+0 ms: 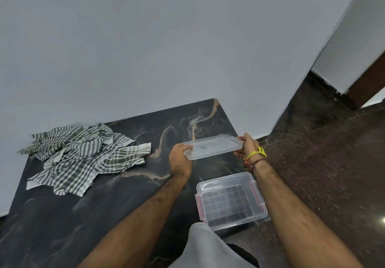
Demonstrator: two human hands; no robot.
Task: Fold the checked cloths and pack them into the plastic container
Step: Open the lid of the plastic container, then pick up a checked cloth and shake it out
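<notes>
A heap of green-and-white checked cloths [83, 157] lies crumpled at the far left of the dark marble table [104, 215]. The clear plastic container [230, 202] with red side clips stands open and empty near the table's right front edge. Its clear lid [213, 147] is held flat above the table, beyond the container. My left hand [179, 159] grips the lid's left end and my right hand [249, 144] grips its right end. Yellow and brown threads circle my right wrist.
A pale wall [166, 49] runs along the table's far side. Dark speckled floor [323, 153] lies to the right of the table, with a brown door frame [366, 84] at the far right. A grey garment [204, 249] shows at the bottom.
</notes>
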